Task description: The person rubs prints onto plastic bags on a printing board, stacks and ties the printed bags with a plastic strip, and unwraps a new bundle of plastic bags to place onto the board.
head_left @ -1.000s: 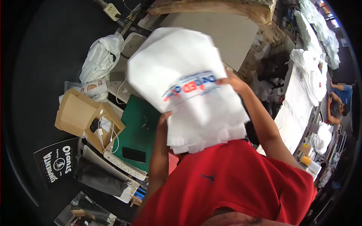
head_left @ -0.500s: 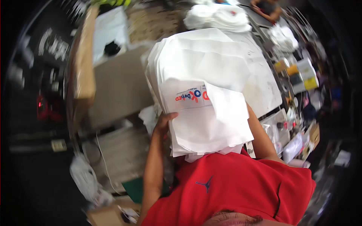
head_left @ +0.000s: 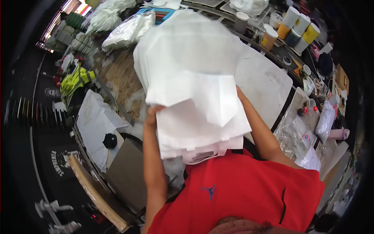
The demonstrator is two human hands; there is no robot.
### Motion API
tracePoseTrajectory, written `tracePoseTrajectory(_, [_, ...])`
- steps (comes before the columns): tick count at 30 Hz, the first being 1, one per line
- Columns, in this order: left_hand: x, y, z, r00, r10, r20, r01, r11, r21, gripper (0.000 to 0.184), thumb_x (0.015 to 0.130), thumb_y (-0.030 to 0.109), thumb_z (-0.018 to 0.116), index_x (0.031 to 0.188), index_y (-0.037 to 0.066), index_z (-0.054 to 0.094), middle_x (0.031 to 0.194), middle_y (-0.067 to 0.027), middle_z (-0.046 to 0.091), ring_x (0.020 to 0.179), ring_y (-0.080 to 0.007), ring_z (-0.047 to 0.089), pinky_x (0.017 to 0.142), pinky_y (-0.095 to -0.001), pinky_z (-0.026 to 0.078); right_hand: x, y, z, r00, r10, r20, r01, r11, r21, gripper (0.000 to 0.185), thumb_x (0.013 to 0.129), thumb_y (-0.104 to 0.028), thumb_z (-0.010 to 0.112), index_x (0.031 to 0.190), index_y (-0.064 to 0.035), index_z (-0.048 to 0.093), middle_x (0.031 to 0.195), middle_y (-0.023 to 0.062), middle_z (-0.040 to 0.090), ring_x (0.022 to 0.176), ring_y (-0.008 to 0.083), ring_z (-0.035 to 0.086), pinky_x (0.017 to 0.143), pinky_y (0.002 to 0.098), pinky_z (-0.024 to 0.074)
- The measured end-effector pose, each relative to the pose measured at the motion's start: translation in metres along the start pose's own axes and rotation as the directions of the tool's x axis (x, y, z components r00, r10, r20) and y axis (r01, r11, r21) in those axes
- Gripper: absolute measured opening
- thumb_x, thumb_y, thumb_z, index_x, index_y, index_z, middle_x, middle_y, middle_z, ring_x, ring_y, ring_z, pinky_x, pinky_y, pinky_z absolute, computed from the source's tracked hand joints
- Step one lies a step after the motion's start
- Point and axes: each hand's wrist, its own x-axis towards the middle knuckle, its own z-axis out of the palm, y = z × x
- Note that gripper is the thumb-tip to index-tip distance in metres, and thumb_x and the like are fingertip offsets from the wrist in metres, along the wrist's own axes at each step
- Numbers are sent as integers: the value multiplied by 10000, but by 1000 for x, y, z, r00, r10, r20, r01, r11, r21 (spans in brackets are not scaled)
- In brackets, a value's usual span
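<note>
Our left hand point(head_left: 152, 113) pinches the edge of the stack of white sheets point(head_left: 191, 46), thumb in front; our right hand is hidden behind it, so we cannot tell how its fingers lie. The stack hangs mid-view, at 12 o'clock from our red shirt point(head_left: 241, 187). We do best to support both sides evenly and keep the drooping flap from creasing or slipping. The stack blocks our view of what lies behind. Around mid-view, we have a pale board point(head_left: 269, 82) at 2 o'clock, tubs point(head_left: 269, 37) beyond it, clear plastic point(head_left: 290, 130) near 3 and a dark cap point(head_left: 110, 141) near 8.
</note>
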Motion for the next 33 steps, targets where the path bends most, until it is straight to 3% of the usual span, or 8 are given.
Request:
tracePoseTrajectory(10, [236, 193, 68, 868, -361, 340, 281, 924, 260, 511, 814, 337, 696, 1163, -24, 604, 990, -137, 696, 837, -224, 695, 775, -357, 573, 81, -47, -30, 968, -89, -235, 122, 984, 130, 531, 891, -274, 600, 1313, 34, 501, 1215, 176, 614, 1063, 249, 632, 919, 369, 527])
tracePoseTrajectory(16, [398, 59, 11, 812, -453, 367, 207, 812, 545, 535, 867, 311, 664, 1311, 34, 551, 1139, -96, 658, 979, -183, 648, 854, -337, 513, 155, -5, -83, 877, -111, -468, 207, 965, 158, 510, 917, -285, 576, 1319, 20, 504, 1229, 177, 610, 1080, 252, 628, 927, 377, 525])
tracePoseTrajectory(20, [415, 31, 8, 860, -353, 367, 261, 924, 279, 577, 814, 260, 711, 1273, -52, 553, 1162, -173, 646, 1049, -276, 629, 887, -366, 493, 151, 31, -78, 802, -49, -595, 205, 959, 197, 500, 929, -290, 564, 1322, 13, 505, 1236, 177, 608, 1088, 254, 626, 930, 381, 525])
tracePoseTrajectory(22, [446, 25, 11, 910, -253, 328, 65, 869, 490, 684, 814, 243, 702, 1349, -89, 435, 1233, -213, 596, 1081, -289, 614, 912, -369, 489, 159, -8, 5, 822, 0, -569, 281, 870, 405, 458, 964, -287, 507, 1322, -2, 514, 1255, 190, 599, 1116, 286, 618, 951, 412, 521])
tracePoseTrajectory(25, [477, 4, 32, 957, -73, 281, -153, 695, 702, 794, 799, 223, 689, 1399, -121, 298, 1310, -258, 524, 1110, -325, 595, 928, -376, 487, 165, -17, 14, 783, -88, -616, 351, 880, 320, 462, 970, -292, 485, 1318, 11, 514, 1246, 193, 607, 1104, 302, 626, 949, 427, 525])
tracePoseTrajectory(26, [475, 11, 33, 954, -83, 286, -151, 694, 704, 794, 799, 223, 689, 1399, -121, 298, 1310, -258, 524, 1110, -325, 595, 928, -376, 487, 165, -13, 11, 777, -85, -624, 355, 878, 321, 462, 970, -292, 485, 1318, 11, 514, 1246, 193, 607, 1104, 302, 626, 949, 427, 525])
tracePoseTrajectory(28, [475, 39, 42, 875, -421, 240, 240, 807, 540, 830, 784, 207, 665, 1412, -129, 238, 1335, -292, 478, 1116, -361, 586, 950, -380, 485, 165, -7, -9, 776, -11, -631, 317, 871, 374, 477, 966, -288, 491, 1325, 26, 502, 1237, 201, 611, 1089, 306, 634, 946, 432, 528])
tracePoseTrajectory(33, [481, 26, 46, 874, -290, 391, 50, 852, 522, 711, 775, 155, 637, 1339, -131, 312, 1267, -279, 510, 1034, -362, 616, 847, -396, 539, 161, 4, -15, 736, -68, -674, 359, 883, 303, 469, 948, -264, 519, 1312, 33, 512, 1207, 202, 626, 1047, 301, 655, 908, 416, 549])
